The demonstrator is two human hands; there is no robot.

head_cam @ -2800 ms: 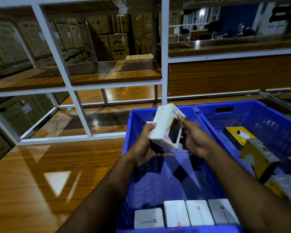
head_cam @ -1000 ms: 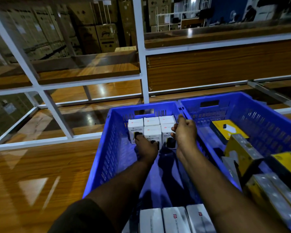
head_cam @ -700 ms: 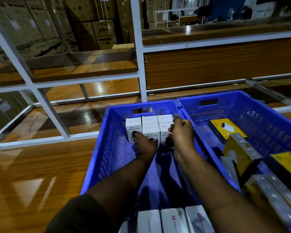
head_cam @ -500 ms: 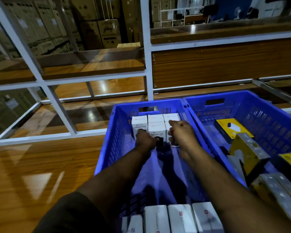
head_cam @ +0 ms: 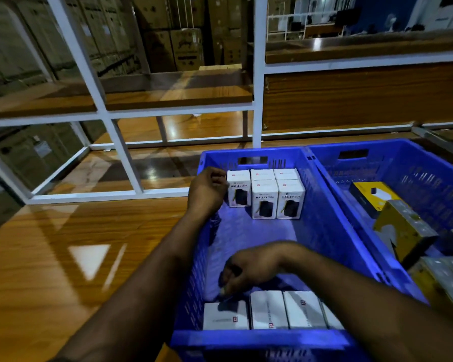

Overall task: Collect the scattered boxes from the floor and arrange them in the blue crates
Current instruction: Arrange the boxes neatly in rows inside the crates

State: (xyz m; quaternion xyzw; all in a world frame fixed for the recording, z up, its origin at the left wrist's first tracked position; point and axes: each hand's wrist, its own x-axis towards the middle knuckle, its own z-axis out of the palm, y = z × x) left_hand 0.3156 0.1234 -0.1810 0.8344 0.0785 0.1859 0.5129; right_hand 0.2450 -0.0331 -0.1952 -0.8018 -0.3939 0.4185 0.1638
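Note:
Two blue crates stand side by side on a wooden floor. The left crate (head_cam: 324, 226) holds several upright white boxes (head_cam: 264, 199) against its far wall and a row of white boxes (head_cam: 298, 309) lying at its near wall. My left hand (head_cam: 207, 190) hovers at the crate's left wall, fingers curled, empty, beside the far-left white box (head_cam: 238, 189). My right hand (head_cam: 249, 270) reaches down across the crate, its bunched fingertips on the far edge of the nearest left box (head_cam: 225, 317); its grip is hidden.
The right crate (head_cam: 416, 163) holds loosely piled yellow and grey boxes (head_cam: 403, 231). A white metal rack (head_cam: 120, 150) with wooden shelves stands behind and to the left. Bare glossy wooden floor (head_cam: 63, 257) lies to the left of the crates.
Both hands have let go of the far group of white boxes. My right hand came back to the near row. My left hand shifted left to the crate's wall.

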